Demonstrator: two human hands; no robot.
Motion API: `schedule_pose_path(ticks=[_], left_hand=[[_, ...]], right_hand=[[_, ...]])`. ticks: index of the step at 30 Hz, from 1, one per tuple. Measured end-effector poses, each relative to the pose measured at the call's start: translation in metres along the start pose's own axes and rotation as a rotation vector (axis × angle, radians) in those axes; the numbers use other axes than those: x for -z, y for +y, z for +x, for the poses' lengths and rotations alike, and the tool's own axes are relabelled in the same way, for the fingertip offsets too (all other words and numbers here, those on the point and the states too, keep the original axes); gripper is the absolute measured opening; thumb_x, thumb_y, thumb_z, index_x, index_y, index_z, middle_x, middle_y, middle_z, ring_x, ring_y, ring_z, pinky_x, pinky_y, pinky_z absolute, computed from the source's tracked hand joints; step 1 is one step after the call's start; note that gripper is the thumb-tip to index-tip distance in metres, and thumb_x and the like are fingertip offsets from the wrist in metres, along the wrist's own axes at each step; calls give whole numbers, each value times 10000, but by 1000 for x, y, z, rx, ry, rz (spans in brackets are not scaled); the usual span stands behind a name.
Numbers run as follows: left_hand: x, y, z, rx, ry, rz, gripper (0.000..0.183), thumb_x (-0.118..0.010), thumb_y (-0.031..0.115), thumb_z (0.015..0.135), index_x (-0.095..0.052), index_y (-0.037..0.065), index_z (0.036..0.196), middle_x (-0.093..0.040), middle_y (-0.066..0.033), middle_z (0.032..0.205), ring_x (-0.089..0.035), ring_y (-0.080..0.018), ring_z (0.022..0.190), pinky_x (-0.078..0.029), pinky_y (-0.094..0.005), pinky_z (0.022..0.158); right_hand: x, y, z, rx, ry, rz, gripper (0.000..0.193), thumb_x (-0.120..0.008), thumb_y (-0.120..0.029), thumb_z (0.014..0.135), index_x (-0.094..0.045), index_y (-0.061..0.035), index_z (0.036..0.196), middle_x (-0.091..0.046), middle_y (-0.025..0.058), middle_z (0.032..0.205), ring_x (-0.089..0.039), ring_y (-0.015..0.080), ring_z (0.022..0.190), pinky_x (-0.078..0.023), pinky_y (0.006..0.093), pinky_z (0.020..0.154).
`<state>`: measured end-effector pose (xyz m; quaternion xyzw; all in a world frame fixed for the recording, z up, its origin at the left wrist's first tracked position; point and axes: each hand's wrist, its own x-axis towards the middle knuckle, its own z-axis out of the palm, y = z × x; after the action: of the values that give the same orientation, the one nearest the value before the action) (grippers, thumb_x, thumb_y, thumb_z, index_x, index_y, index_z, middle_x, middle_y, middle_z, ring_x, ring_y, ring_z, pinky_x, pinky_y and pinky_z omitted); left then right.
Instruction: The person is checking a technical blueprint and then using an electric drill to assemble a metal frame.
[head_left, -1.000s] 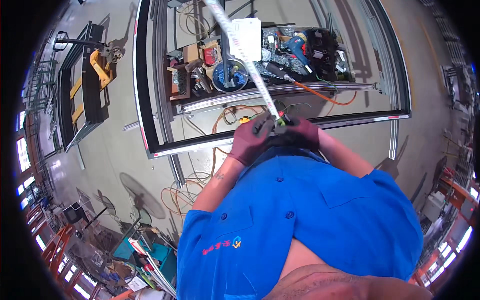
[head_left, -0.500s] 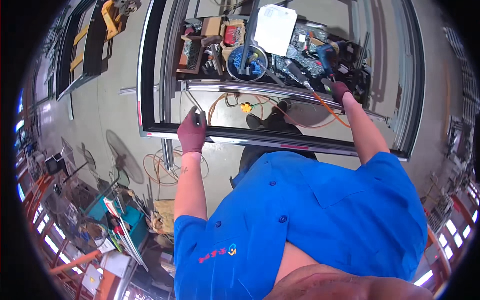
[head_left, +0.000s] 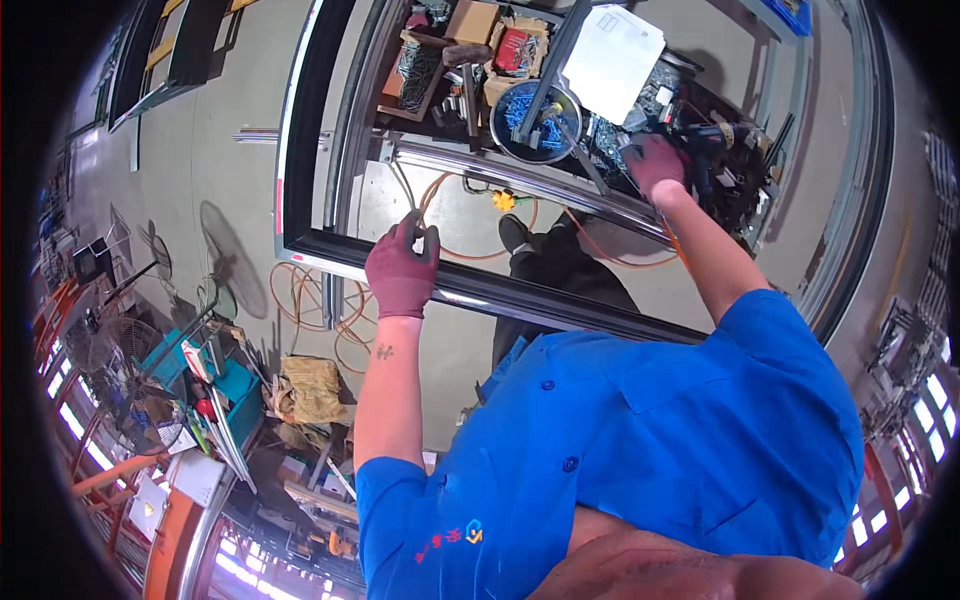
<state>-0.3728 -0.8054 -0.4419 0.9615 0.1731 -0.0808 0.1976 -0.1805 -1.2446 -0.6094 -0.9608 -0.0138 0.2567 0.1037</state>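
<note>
— Frame rail [head_left: 560, 305] — which way does it run?
— Long axis left to right, tilting down rightward; left hand [head_left: 402, 268] clenched around it near the corner.
— Right hand [head_left: 655, 163]?
— Grasping a power tool [head_left: 712, 140] on the cluttered table [head_left: 640, 120] — open floor [head_left: 450, 205] between.

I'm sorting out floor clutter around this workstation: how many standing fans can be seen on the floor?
3. One fan stands beside the dark frame, a smaller fan just left of it, and a larger caged fan lower left. Others may be hidden at the dark rim.
</note>
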Motion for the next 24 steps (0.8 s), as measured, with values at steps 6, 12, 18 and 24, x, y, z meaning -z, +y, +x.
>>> schedule_pose_path(ticks=[6, 12, 18, 24], left_hand=[[-2, 3, 7, -34, -37, 31, 337, -772, 294, 980, -775, 144, 1283, -798, -90, 992, -764, -274, 902, -583, -418, 812], [-7, -3, 2, -7, -67, 38, 376, -781, 306, 966, -760, 135, 1300, -782, -64, 980, -755, -287, 915, -575, -427, 834], [-10, -5, 13, -43, -77, 5, 346, -790, 300, 957, -745, 124, 1252, -767, -75, 957, -750, -295, 910, -573, -435, 821], [3, -15, -5, -17, 15, -39, 386, -837, 255, 906, -772, 115, 1260, -803, -114, 982, -770, -337, 897, -600, -455, 826]], right_hand=[[-50, -135, 52, -41, -217, -54, 792, -715, -657, 946, -627, -92, 1495, -702, 148, 1459, -700, 353, 1323, -565, 493, 1088], [-82, -177, 87, -161, -462, -44, 776, -717, -693, 939, -695, -97, 1435, -711, 169, 1465, -695, 334, 1346, -574, 462, 1072], [-103, -165, 92, -167, -218, -127, 1001, -777, -721, 878, -473, -127, 1624, -663, 175, 1491, -666, 355, 1373, -578, 488, 1065], [-74, -199, 83, -208, -346, -105, 920, -816, -653, 866, -533, -115, 1556, -553, 186, 1618, -566, 353, 1484, -522, 505, 1163]])
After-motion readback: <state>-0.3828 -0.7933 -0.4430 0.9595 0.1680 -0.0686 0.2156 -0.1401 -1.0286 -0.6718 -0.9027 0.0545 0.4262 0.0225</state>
